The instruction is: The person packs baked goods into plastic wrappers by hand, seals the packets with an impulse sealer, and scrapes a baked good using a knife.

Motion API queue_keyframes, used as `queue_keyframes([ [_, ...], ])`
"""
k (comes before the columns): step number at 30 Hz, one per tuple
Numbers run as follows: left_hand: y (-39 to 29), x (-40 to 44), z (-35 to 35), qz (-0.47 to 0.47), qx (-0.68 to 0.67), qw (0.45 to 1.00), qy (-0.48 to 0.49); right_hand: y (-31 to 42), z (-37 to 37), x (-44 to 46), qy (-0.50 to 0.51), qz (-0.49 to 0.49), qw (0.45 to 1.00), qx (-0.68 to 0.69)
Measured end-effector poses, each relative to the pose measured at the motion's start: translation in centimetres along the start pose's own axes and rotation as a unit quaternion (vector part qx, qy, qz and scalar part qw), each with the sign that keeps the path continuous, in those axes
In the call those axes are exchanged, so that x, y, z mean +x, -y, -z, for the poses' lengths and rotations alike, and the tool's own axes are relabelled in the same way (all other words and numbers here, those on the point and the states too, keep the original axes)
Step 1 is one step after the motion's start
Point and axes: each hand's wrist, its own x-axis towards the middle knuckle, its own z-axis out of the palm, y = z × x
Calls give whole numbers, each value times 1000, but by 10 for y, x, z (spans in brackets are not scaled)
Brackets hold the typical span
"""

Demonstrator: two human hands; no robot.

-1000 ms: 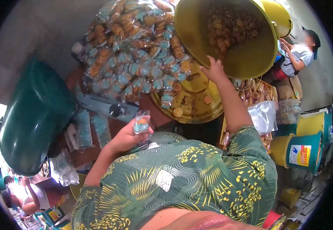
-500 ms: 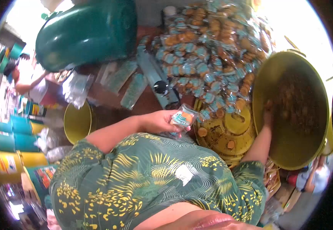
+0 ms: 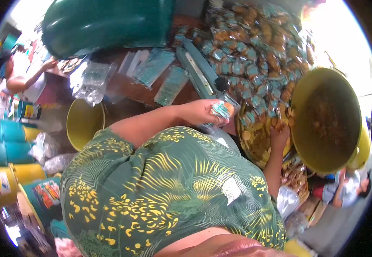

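Observation:
My left hand (image 3: 207, 112) is closed around a small clear plastic bag (image 3: 223, 110) with turquoise print and round orange-brown cookies inside. My right hand (image 3: 280, 130) is over a yellow lid (image 3: 258, 147), its fingers curled together; what they hold is too blurred to make out. Loose round cookies (image 3: 246, 135) lie on that lid. Right of my right hand, a large yellow bucket (image 3: 300, 105) is tilted toward me, with many brown cookies (image 3: 325, 124) in its shaded inside. Beyond my hands a big heap of filled cookie bags (image 3: 254, 55) covers the table.
A long bag sealer (image 3: 196, 68) lies beside stacks of flat printed bags (image 3: 171, 85). A large green tub (image 3: 109, 28) stands at the back left, a yellow bucket (image 3: 85, 124) below it. One person (image 3: 27, 79) is at the left, another (image 3: 344, 188) at the right.
My right hand has come out of the tilted bucket to over the yellow lid. My left hand still holds the bag, its fingers now higher around it. The whole view has shifted.

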Motion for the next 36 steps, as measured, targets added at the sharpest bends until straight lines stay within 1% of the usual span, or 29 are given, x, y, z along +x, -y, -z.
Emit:
queue_keyframes([
  [3,1,-15,14,14,59,998,0,14,4,-7,15,13,996,-83],
  [4,2,-18,20,16,84,996,7,33,11,-12,25,-17,997,-70],
  [5,1,-22,21,25,84,996,-11,37,12,-14,26,-32,998,-50],
  [7,-2,-30,25,39,90,994,-36,30,4,-19,17,-44,999,-5],
  [9,-3,-37,33,51,99,992,-60,26,-1,-21,-16,-45,993,-107],
  [10,-2,-41,38,51,81,993,-61,33,-1,-25,-26,-41,986,-157],
  [12,2,-49,49,52,46,995,-74,58,11,-29,2,-45,989,-143],
  [14,1,-54,51,72,29,993,-86,63,14,-31,-5,-38,990,-133],
  [16,2,-56,55,88,30,991,-94,49,5,-36,-47,-28,990,-131],
  [19,4,-55,55,83,22,991,-101,35,-2,-52,-134,-14,981,-136],
  [22,3,-50,56,85,12,993,-81,14,0,-65,-35,-43,994,-97],
  [25,-4,-42,48,82,33,995,-51,0,-2,-66,-11,-51,999,5],
  [28,-13,-28,32,79,81,993,-37,3,-7,-66,-116,-119,984,62],
  [31,-14,-8,26,80,59,994,36,-16,-7,-56,-25,-90,996,-13],
  [34,-12,17,32,90,113,983,115,-20,1,-55,-7,-116,993,26],
  [36,-11,29,34,87,126,975,160,1,22,-57,6,-115,982,150],
])
